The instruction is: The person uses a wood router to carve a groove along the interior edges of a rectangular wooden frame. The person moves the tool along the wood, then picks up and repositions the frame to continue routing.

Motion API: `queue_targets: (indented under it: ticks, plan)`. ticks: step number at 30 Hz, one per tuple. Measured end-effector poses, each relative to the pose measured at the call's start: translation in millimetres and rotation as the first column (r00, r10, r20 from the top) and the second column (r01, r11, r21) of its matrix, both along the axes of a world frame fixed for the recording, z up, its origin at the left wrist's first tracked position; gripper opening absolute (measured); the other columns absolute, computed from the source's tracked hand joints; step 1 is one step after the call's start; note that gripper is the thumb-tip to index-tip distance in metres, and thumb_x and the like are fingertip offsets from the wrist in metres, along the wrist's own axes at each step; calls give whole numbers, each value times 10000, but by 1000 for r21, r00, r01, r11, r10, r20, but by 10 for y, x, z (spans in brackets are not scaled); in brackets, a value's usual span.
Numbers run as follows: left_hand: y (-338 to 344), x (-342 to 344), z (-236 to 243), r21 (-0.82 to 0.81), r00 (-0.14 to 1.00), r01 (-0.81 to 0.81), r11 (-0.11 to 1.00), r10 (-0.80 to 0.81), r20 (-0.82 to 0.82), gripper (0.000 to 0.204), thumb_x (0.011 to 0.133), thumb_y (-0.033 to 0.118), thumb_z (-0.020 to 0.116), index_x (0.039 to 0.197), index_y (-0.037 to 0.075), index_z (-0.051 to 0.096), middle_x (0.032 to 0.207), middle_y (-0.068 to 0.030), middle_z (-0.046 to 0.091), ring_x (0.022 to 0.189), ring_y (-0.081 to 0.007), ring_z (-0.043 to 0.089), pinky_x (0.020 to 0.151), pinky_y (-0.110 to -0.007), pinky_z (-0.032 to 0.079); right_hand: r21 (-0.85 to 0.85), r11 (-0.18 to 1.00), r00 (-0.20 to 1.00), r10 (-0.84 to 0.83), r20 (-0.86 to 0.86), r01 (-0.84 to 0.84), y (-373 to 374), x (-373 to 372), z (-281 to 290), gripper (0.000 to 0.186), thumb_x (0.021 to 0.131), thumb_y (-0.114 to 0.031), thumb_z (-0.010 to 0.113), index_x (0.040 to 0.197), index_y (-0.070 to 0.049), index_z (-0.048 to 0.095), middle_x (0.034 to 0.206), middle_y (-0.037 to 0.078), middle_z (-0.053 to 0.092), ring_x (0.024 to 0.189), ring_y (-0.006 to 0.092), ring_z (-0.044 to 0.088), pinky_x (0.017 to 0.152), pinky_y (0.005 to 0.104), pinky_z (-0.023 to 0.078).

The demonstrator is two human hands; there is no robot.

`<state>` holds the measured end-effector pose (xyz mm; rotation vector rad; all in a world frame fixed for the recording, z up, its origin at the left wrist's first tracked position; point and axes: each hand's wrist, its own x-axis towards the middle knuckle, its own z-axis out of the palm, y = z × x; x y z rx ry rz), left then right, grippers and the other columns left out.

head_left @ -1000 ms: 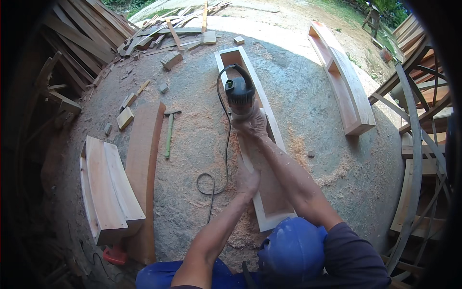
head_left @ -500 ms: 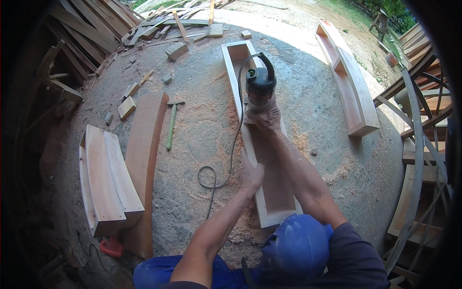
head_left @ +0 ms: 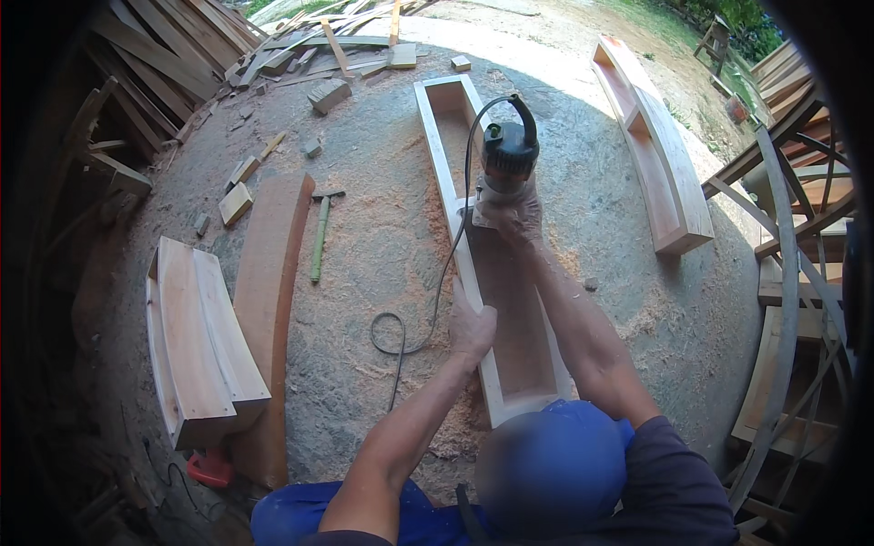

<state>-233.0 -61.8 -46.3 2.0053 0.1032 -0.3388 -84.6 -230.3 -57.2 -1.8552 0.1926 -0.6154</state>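
Note:
A long, narrow wooden frame, like an open box, lies on the ground before me with a divider partway along it. My right hand is closed around the lower body of an upright black-and-grey trim router, which rests at the frame's divider. My left hand grips the left side board nearer to me, thumb toward the inside and fingers over the outer face. From the router's top a dark cord loops down along the frame's left side. The bit is hidden from view.
Left of the frame lie a green-handled hammer, a brown plank and a curved wooden piece. A red tool sits below them. Another curved frame lies at right. Scrap wood and shavings litter the ground.
My right hand and the router have shifted a little to the right across the frame at the divider. The left hand keeps its hold on the side board.

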Motion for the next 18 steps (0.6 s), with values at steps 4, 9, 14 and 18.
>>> queue_targets:
  ticks: [4, 9, 14, 18]
  plan:
    - [15, 5, 19, 14, 1000, -9, 1000, 9, -2, 930, 789, 168, 624, 1615, -37, 248, 1261, -357, 656, 1134, -488, 665, 1020, -517, 508, 29, 1000, 1000, 1, 21, -2, -33, -37, 84, 635, 715, -218, 836, 1270, -121, 543, 1114, 49, 733, 1041, 212, 719, 911, 369, 556]
    - [11, 6, 23, 18, 1000, -1, 1000, 1, 15, 935, 787, 172, 625, 1617, -27, 245, 1245, -355, 662, 1114, -496, 669, 1013, -526, 511, 124, 991, 995, 43, 85, -53, -80, -76, 157, 639, 711, -203, 837, 1271, -119, 541, 1107, 40, 729, 1030, 202, 716, 906, 364, 556]
    - [17, -2, 86, 6, 1000, 7, 1000, -7, -26, 929, 790, 170, 627, 1618, -16, 248, 1247, -354, 662, 1120, -498, 668, 1015, -522, 513, 191, 976, 991, 85, 103, -104, -78, -131, 204, 659, 701, -187, 846, 1273, -118, 527, 1104, 28, 715, 1007, 171, 702, 884, 358, 555]
    - [36, 11, -27, -21, 1000, -4, 1000, 4, 18, 929, 791, 167, 632, 1618, -12, 249, 1249, -350, 664, 1124, -497, 668, 1019, -518, 513, 221, 972, 990, 56, 128, -84, -46, -126, 230, 638, 710, -184, 851, 1253, -120, 521, 1102, 28, 705, 996, 154, 689, 868, 349, 556]
